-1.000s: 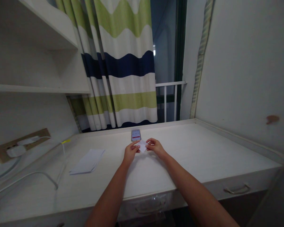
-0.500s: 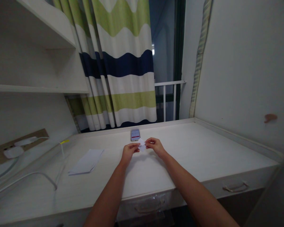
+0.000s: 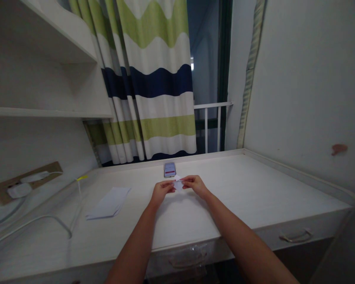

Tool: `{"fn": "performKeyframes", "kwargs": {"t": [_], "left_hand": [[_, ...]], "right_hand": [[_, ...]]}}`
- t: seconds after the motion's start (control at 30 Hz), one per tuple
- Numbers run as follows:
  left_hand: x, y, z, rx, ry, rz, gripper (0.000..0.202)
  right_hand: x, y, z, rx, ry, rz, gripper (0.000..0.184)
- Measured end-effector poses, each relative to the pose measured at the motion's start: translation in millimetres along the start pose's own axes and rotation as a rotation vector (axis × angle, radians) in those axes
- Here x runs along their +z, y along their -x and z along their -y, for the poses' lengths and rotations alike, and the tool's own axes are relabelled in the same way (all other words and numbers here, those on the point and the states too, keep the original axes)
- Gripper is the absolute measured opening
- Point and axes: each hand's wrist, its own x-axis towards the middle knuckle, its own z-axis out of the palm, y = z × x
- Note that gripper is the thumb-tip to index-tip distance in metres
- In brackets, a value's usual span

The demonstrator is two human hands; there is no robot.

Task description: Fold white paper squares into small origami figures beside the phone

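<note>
A small folded piece of white paper [image 3: 178, 184] is pinched between both my hands just above the white desk [image 3: 254, 197]. My left hand [image 3: 160, 192] grips its left edge with closed fingers. My right hand [image 3: 194, 184] grips its right edge, fingers also closed. A phone [image 3: 169, 169] with a lit screen lies flat on the desk just beyond the paper.
A stack of white sheets [image 3: 110, 202] lies on the desk to the left. A white cable [image 3: 41, 219] runs from a wall socket [image 3: 16, 189] across the left side. Shelves [image 3: 47, 112] stand at left, a striped curtain [image 3: 154, 79] behind, a wall at right.
The paper between my fingers looks narrower and more folded than a second ago. My hands stay in the same spot, shifted only slightly.
</note>
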Motion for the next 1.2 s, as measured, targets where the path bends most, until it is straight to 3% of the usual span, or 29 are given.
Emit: {"fn": "performKeyframes", "kwargs": {"t": [0.4,0.77,0.93,1.2], "left_hand": [[-3.6,1,1,-0.022,0.08,0.046,0.026],[-0.3,1,-1,0.024,0.11,-0.015,0.02],[0.8,4,-3,-0.025,0.224,0.048,0.021],[12.0,5,4,-0.121,0.289,0.012,0.036]], "right_hand": [[1,4,4,-0.059,0.044,0.089,0.019],[1,-1,-4,-0.2,0.168,0.027,0.012],[-1,-1,-6,-0.249,0.222,0.014,0.012],[11,5,-3,-0.261,0.309,0.024,0.013]]}}
